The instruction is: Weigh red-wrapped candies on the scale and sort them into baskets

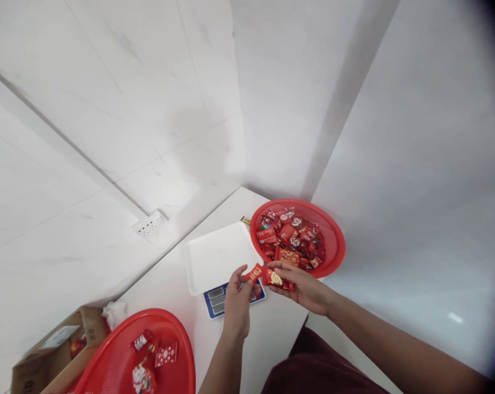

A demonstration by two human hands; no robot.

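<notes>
Between the thumb and fingers of my left hand (239, 306) is a small red wrapped candy (254, 272) with gold lettering. My right hand (307, 289) is closed round a red candy packet (277, 278) with a gold print. Both hands are close together, in front of a red mesh basket (338, 257) heaped with red-wrapped candies (290, 232). Just beyond my left hand stands a digital scale (216, 301) with a blue panel and a bare white tray (218, 251). My left hand covers part of the panel.
At the lower left, a second red basket (108, 361) holds several wrapped candies (165, 354). A cardboard box (46, 358) with red items inside stands beside it, near a crumpled white tissue (115, 313). Walls close in the white table (165, 293) at the back; a power socket (150, 223) is mounted there.
</notes>
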